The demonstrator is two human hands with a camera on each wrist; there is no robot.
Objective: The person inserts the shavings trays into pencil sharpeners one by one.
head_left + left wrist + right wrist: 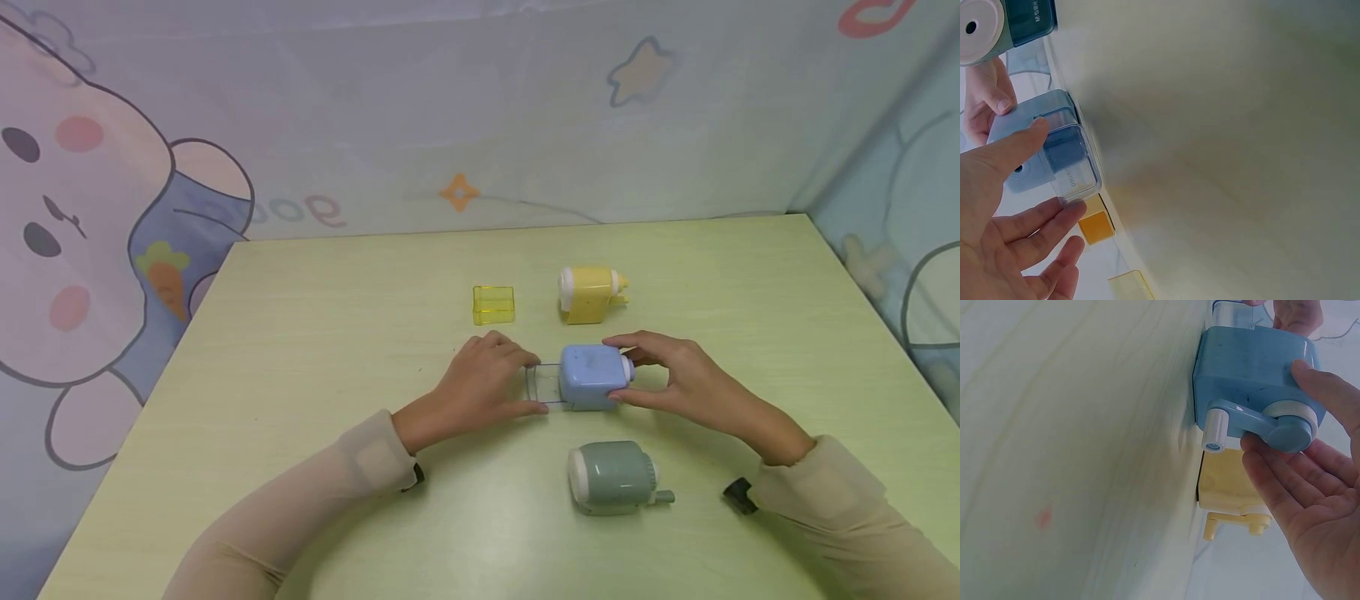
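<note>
A blue hand-crank pencil sharpener [592,377] lies in the middle between both hands. Its clear shavings drawer [1079,165] sticks partway out of the body on the left side. My left hand [486,382] pinches that drawer between thumb and fingers. From the crank end, my right hand [690,379] holds the sharpener body, thumb on one side and fingertips on the other. The crank handle [1241,415] shows between the right thumb and fingers in the right wrist view.
Behind the blue sharpener stands a yellow sharpener [588,293], with a see-through yellow drawer [493,306] lying apart to its left. A green sharpener [615,477] sits nearer the front. Patterned cloth [390,108] rises along the table's back edge.
</note>
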